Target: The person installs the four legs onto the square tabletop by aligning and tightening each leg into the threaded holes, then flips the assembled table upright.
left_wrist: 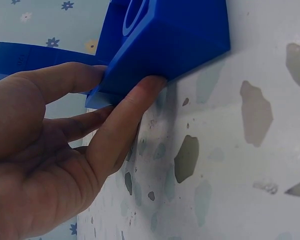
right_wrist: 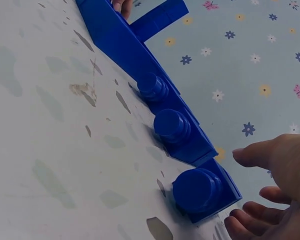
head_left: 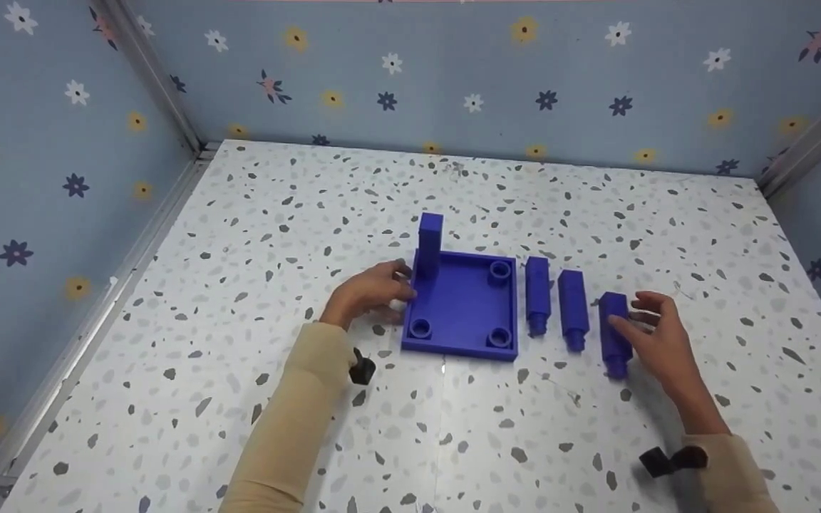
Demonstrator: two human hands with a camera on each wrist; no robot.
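Observation:
A blue square toy tabletop (head_left: 462,303) lies with its raised rim and round sockets facing up. One blue leg (head_left: 430,242) stands upright in its far left corner. My left hand (head_left: 376,288) pinches the tabletop's left rim (left_wrist: 122,65), thumb on the inner side and fingers outside. To the right lie three loose blue legs, the near one (head_left: 538,293), the middle one (head_left: 574,308) and the outermost one (head_left: 614,331), their round pegs towards me. Beside the outermost leg (right_wrist: 202,192) is my right hand (head_left: 660,338), fingers spread around it with a gap showing in the right wrist view.
Everything lies on a white speckled table (head_left: 296,235). Blue flowered panels (head_left: 439,78) wall it in at the back and both sides, with a metal strip (head_left: 118,299) along the left edge. Black wrist straps (head_left: 362,367) sit on both sleeves.

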